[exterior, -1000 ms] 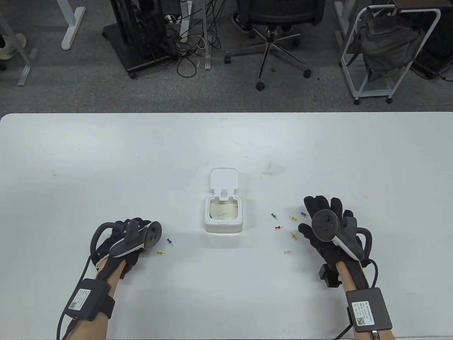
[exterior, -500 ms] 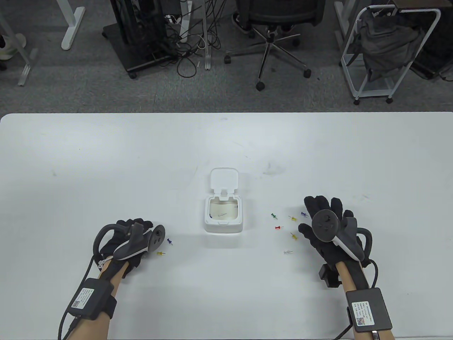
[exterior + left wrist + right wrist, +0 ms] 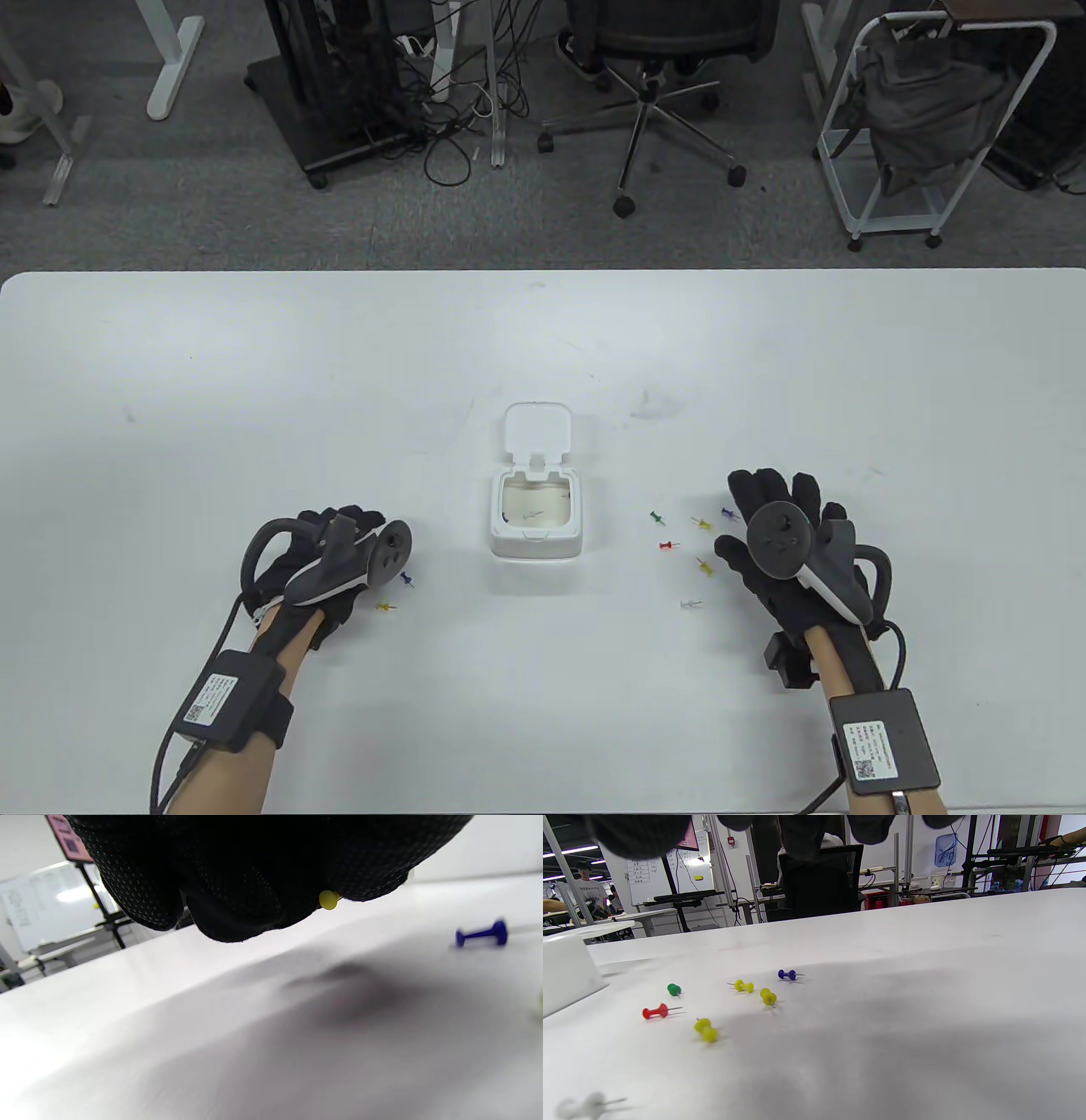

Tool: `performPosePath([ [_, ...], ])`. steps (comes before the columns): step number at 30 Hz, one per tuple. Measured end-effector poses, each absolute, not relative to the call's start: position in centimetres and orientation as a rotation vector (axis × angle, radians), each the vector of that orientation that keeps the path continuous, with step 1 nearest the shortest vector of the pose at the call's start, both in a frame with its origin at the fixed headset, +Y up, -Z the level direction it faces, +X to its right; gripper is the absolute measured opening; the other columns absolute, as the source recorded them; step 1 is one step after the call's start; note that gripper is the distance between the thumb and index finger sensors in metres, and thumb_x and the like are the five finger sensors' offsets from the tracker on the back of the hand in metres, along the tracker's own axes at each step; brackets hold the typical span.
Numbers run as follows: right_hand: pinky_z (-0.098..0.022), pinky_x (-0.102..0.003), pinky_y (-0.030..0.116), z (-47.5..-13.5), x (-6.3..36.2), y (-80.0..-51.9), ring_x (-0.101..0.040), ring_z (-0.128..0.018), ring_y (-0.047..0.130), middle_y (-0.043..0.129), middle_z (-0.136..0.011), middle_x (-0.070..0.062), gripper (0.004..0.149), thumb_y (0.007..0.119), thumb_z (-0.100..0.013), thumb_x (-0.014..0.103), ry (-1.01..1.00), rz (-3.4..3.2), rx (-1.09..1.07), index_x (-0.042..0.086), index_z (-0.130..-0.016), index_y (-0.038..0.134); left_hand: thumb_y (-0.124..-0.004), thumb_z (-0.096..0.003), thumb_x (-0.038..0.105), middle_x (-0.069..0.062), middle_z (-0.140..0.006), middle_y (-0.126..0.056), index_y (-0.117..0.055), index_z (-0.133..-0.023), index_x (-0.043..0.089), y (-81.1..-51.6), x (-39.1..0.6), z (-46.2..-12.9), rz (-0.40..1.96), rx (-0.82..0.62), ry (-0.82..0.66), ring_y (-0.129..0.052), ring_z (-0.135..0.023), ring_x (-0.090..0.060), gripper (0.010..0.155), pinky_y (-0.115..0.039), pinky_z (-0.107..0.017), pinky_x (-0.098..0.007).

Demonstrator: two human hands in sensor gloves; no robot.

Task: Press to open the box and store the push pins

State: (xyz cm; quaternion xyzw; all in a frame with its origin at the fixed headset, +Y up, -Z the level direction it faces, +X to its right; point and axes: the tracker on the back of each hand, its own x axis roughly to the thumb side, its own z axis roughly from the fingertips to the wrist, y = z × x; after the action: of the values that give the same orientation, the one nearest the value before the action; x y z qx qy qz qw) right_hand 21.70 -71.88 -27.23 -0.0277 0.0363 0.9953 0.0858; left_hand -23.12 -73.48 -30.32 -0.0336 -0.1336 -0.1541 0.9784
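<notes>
The box [image 3: 536, 514] stands open at the middle of the table [image 3: 254, 382]. The left hand [image 3: 327, 564] pinches a yellow pin [image 3: 328, 899], so the storing step is underway; next it should carry it over the box. The right hand [image 3: 785, 543] rests flat, released, beside the scattered pins [image 3: 708, 1001].

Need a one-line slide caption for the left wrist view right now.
Left hand pinches a yellow push pin above the white table; a blue push pin lies nearby.

No legible text: wrist-pack labels [image 3: 207, 698] and whiteboard [image 3: 639, 870] too blurred.
</notes>
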Motion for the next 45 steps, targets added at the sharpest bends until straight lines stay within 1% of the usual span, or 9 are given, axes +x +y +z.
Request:
performPosePath([
  [7,-0.075,-0.070,0.034,-27.2,21.7,-71.9,-0.046,-0.111,0.034,0.039,-0.123,-0.005,0.071,0.063,-0.043,0.055,0.105,2.968,-0.082,0.036,-0.105,0.033,-0.075,-0.0478,0.045,0.009,-0.086,-0.092,-0.079,-0.088,0.032,-71.7,-20.0,-31.5,-0.276,-0.040,-0.297,-0.101,-0.063,-0.013,0.042,-0.083,-0.070,-0.048],
  [17,-0.075,-0.070,0.034,-27.3,21.7,-71.9,-0.046,-0.111,0.034,0.040,-0.123,-0.005,0.072,0.063,-0.043,0.055,0.108,2.967,-0.077,0.036,-0.105,0.032,-0.075,-0.0484,0.045,0.009,-0.087,-0.091,-0.078,-0.089,0.032,-69.7,-13.5,-33.0,-0.255,0.004,-0.387,-0.100,-0.065,-0.013,0.042,-0.082,-0.071,-0.048],
  [22,-0.075,-0.070,0.034,-27.3,21.7,-71.9,-0.045,-0.111,0.034,0.040,-0.123,-0.005,0.072,0.063,-0.043,0.055,0.104,2.966,-0.079,0.036,-0.105,0.032,-0.076,-0.0486,0.045,0.010,-0.088,-0.091,-0.078,-0.089,0.033,-69.0,-10.7,-33.6,-0.244,0.000,-0.411,-0.100,-0.066,-0.013,0.042,-0.082,-0.072,-0.048],
  [26,-0.075,-0.070,0.034,-27.3,21.7,-71.9,-0.045,-0.111,0.034,0.040,-0.123,-0.005,0.072,0.063,-0.043,0.055,0.103,2.968,-0.079,0.036,-0.105,0.032,-0.076,-0.0488,0.045,0.010,-0.088,-0.090,-0.078,-0.089,0.034,-69.1,-9.1,-33.9,-0.255,-0.010,-0.426,-0.100,-0.067,-0.013,0.042,-0.081,-0.072,-0.048],
  [35,-0.075,-0.070,0.034,-27.3,21.7,-71.8,-0.045,-0.111,0.034,0.040,-0.123,-0.005,0.072,0.063,-0.043,0.055,0.093,2.971,-0.073,0.036,-0.105,0.033,-0.078,-0.0479,0.045,0.011,-0.088,-0.091,-0.078,-0.089,0.035,-69.6,-8.0,-34.2,-0.253,-0.012,-0.431,-0.100,-0.067,-0.012,0.042,-0.082,-0.072,-0.047],
  [39,-0.075,-0.070,0.034,-27.3,21.7,-71.8,-0.045,-0.111,0.034,0.040,-0.123,-0.005,0.071,0.063,-0.043,0.055,0.091,2.974,-0.070,0.036,-0.105,0.033,-0.079,-0.0470,0.049,0.009,-0.095,-0.088,-0.076,-0.095,0.033,-69.5,-8.0,-34.1,-0.263,-0.002,-0.430,-0.099,-0.074,-0.014,0.051,-0.081,-0.073,-0.047],
  [45,-0.075,-0.070,0.034,-27.3,21.7,-71.8,-0.045,-0.111,0.034,0.040,-0.123,-0.005,0.072,0.063,-0.043,0.055,0.094,2.973,-0.078,0.036,-0.105,0.033,-0.078,-0.0471,0.049,0.008,-0.095,-0.088,-0.076,-0.096,0.033,-69.4,-8.6,-33.9,-0.265,0.014,-0.433,-0.099,-0.074,-0.014,0.051,-0.081,-0.073,-0.047],
])
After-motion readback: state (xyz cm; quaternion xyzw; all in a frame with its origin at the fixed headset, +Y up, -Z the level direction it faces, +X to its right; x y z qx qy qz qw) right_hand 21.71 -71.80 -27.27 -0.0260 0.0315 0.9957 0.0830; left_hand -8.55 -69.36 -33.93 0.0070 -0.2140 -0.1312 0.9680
